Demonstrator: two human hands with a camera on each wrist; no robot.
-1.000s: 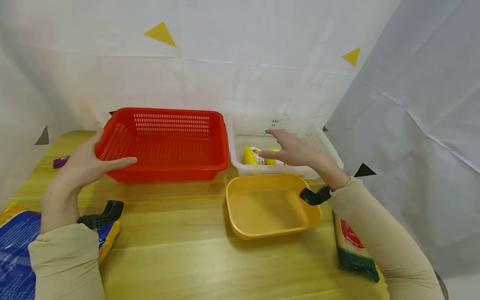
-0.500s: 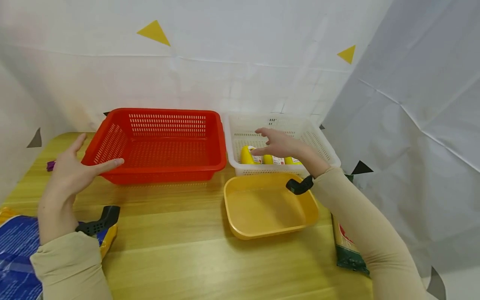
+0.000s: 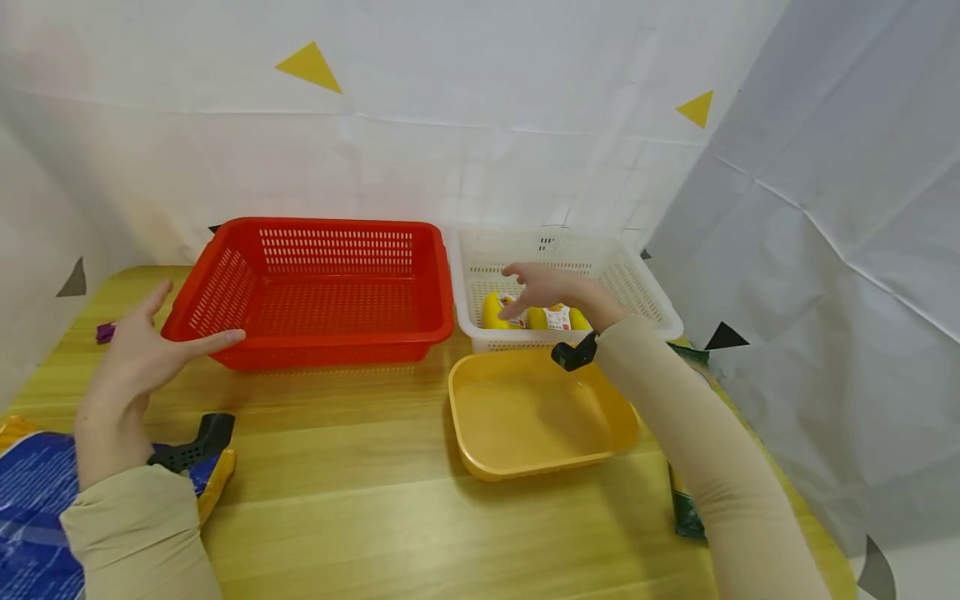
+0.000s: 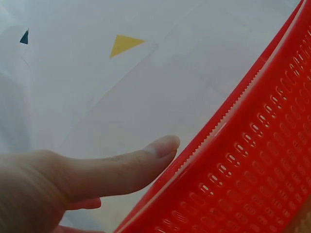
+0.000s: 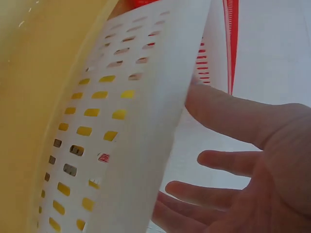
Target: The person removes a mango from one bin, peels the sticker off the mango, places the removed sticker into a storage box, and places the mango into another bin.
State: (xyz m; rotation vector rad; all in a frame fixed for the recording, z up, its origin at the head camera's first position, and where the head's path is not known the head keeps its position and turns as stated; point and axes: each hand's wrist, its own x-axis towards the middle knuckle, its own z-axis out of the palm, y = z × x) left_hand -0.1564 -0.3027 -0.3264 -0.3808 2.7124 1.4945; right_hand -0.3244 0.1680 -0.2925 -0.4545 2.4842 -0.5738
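Note:
My left hand (image 3: 135, 358) hovers at the left end of a red slotted plastic basket (image 3: 337, 337), thumb and fingers spread and holding nothing. In the left wrist view the thumb (image 4: 126, 167) lies close by the basket's rim; I cannot tell whether they touch. Over a white slotted basket (image 3: 637, 292), my right hand (image 3: 551, 285) reaches in with fingers apart. Several yellow rounded things with white labels (image 3: 538, 319) lie inside, partly hidden by that hand. In the right wrist view, the right hand (image 5: 277, 160) grips nothing, its thumb near the white rim (image 5: 170, 107).
A shallow yellow tub (image 3: 525, 417) stands in front of the white basket on the wooden table (image 3: 337, 517). Left of it lies a blue and yellow bag (image 3: 37, 508). A green-ended pack (image 3: 686, 508) sits under the right forearm. A small purple item (image 3: 105, 332) is at far left.
My left hand has shifted slightly left and its fingers have spread. My right hand has moved left and a little lower over the yellow things. The baskets stay in place.

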